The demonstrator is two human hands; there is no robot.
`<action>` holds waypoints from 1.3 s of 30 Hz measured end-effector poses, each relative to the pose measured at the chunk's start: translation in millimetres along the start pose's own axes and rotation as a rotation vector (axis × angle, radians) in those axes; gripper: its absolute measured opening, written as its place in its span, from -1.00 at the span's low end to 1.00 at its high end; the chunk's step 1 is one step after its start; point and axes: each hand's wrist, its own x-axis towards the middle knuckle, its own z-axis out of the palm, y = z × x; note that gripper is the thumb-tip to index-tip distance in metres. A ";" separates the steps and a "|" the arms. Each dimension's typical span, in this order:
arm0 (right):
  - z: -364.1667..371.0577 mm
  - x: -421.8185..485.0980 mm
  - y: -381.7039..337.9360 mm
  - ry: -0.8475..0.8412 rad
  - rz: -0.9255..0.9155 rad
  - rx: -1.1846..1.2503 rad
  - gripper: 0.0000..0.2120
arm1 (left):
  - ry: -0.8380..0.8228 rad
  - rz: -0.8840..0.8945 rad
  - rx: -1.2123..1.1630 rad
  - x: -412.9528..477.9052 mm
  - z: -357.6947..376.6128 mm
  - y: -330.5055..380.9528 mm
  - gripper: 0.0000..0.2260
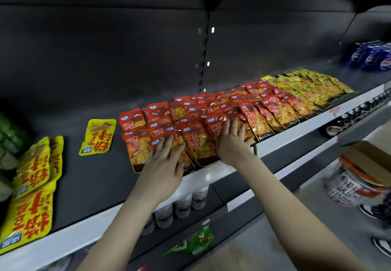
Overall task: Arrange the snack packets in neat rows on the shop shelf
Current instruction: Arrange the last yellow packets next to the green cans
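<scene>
- Hands are both palm-down on the front row of the red packets [195, 140], gripping nothing.
- left hand [164, 165]: fingers straight and spread, lying across front-row packets near the left end of the red block. The heel of the hand sits over the shelf's front edge.
- right hand [232, 141]: fingers straight and fairly close together, flat on packets just right of the left hand. The hands are near each other, not touching.
- red packets: lying flat and overlapping like shingles, several rows deep, from mid-shelf out to the right. The left end looks uneven; the right part is tidier.
- small yellow packets [306, 86]: same shingled layout, butted against the right end of the red block.
- single yellow packet [98, 136]: flat and alone on the shelf, left of the red block and apart from it.
- big yellow packets [33, 175]: overlapping pile at the left front, well apart from the red ones.
- green packets [6, 144]: far left edge, blurred.
- shelf [84, 234]: dark deck, white front strip, dark back panel.
- blue cans [372, 56]: upper right, blurred.
- cups [184, 205]: on the lower shelf, below the left hand.
- green bag [196, 241]: lower down still.
- cardboard box [370, 158]: right side, contents too blurred to tell.
</scene>
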 end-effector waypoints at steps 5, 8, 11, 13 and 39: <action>-31.1 -19.5 -38.7 0.264 -0.229 0.085 -0.43 | 0.136 -0.005 -0.007 -5.4 -15.9 -5.0 -0.56; -46.8 -36.0 -88.0 0.312 -0.460 0.215 -0.47 | 0.239 -0.102 0.028 -18.4 -37.1 -20.1 -0.43; -43.3 -52.8 -143.9 0.266 -0.645 0.258 -0.50 | 0.265 -0.240 0.079 -42.5 -54.4 -48.1 -0.51; -31.3 -64.1 -179.3 0.218 -0.772 0.248 -0.51 | 0.279 -0.343 0.125 -64.1 -61.4 -67.5 -0.52; 11.4 -10.3 -284.6 -0.094 -0.859 -0.058 -0.35 | 0.237 -0.711 0.098 -126.9 -63.3 -110.8 -0.51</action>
